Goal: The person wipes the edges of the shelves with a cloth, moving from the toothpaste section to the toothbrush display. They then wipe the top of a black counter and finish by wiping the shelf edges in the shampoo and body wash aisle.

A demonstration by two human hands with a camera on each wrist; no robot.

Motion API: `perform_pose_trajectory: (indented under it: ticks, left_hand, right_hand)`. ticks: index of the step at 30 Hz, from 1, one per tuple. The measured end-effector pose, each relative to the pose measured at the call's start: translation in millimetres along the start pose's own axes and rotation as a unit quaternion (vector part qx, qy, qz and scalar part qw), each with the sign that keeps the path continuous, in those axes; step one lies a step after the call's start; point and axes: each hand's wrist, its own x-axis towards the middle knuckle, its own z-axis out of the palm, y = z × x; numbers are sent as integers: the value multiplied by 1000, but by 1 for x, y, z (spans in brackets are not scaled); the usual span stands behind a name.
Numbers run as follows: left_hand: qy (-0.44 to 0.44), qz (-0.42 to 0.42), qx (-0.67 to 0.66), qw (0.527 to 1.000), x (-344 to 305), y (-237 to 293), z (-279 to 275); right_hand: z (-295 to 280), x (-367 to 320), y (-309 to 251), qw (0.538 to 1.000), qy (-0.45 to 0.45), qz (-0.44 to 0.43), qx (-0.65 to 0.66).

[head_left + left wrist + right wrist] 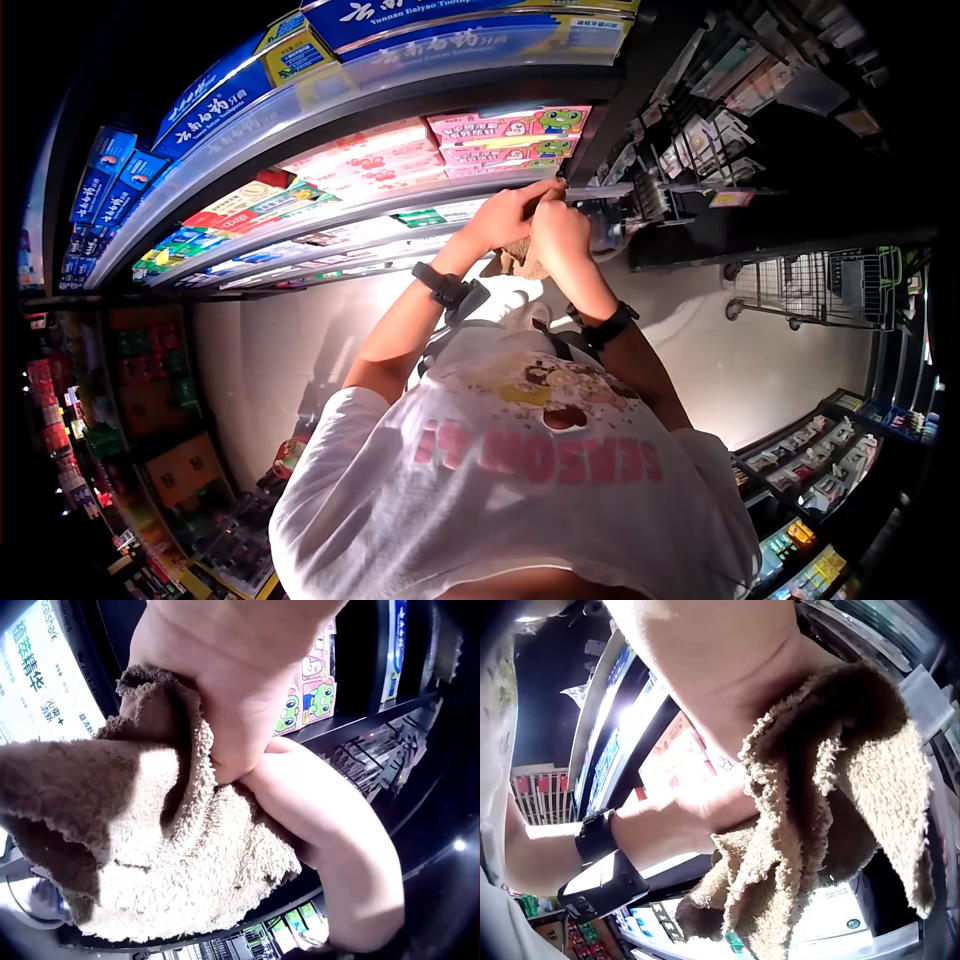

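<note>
A tan terry cloth [522, 262] bunches up and hangs in folds beneath both hands, close to the right end of the toothpaste shelf. My left hand [505, 217] grips its upper part; in the left wrist view the fabric [195, 855] drapes below that palm. Right beside it, my right hand [562, 240] is curled into a fist on the same cloth, knuckles up. In the right wrist view, loose folds [780, 817] hide the right fingertips. The two hands meet at the cloth, thumbs near each other.
Pink toothpaste boxes [510, 135] with a green frog picture line the shelf just left of the hands. Blue boxes [430, 45] stand on the shelf above. Wire hooks with packets [715, 140] project at the right. A shopping cart [825, 288] is on the floor at right.
</note>
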Motion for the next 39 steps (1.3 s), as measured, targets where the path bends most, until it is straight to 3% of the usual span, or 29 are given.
perform_pose_trajectory:
  ticks: [4,8,10,14,16,18,20,22,24,25,29,30,32,33,34,36,37,39]
  left_hand:
    - [-2,-57,91,994,-2,10,-1]
    - [52,-22,109,992,-10,4,7]
    - [38,-78,104,991,-17,5,6]
    - [81,-60,98,990,-31,4,10]
    - [82,-90,138,983,-33,10,11]
    - [96,-74,105,987,-36,17,14]
    - [153,16,93,984,-38,23,15]
    - [191,121,92,970,-34,48,7]
    - [176,143,126,966,-30,81,-7]
    - [213,211,147,943,-24,97,-12]
    - [282,290,197,893,-1,154,-37]
    - [281,297,199,891,7,162,-38]
    - [311,234,216,895,19,172,-40]
    - [280,179,259,907,22,167,-40]
    - [282,185,261,905,23,161,-36]
    - [296,156,284,899,22,144,-22]
    - [294,165,274,901,22,136,-18]
    - [299,189,268,896,22,132,-15]
  right_hand:
    - [-6,-3,4,1000,18,5,17]
    - [-12,-3,10,998,-49,4,44]
    - [-10,-7,7,997,-48,-8,57]
    - [8,-11,4,994,-33,-1,105]
    - [9,-16,7,992,-30,7,124]
    - [17,-19,20,978,17,-50,203]
    - [5,-30,25,957,87,-86,263]
    - [-19,-36,23,907,201,-146,340]
    - [-53,-39,20,891,264,-136,343]
    - [-73,-38,18,876,299,-153,346]
    - [-137,-26,13,837,403,-206,308]
    - [-145,-22,12,831,416,-211,303]
    - [-161,-5,7,843,396,-178,317]
    - [-151,5,9,860,404,-164,265]
    - [-145,9,9,856,413,-162,267]
    - [-137,-6,5,886,348,-119,284]
    - [-123,-1,8,871,401,-143,246]
    - [-111,-2,12,869,385,-137,277]
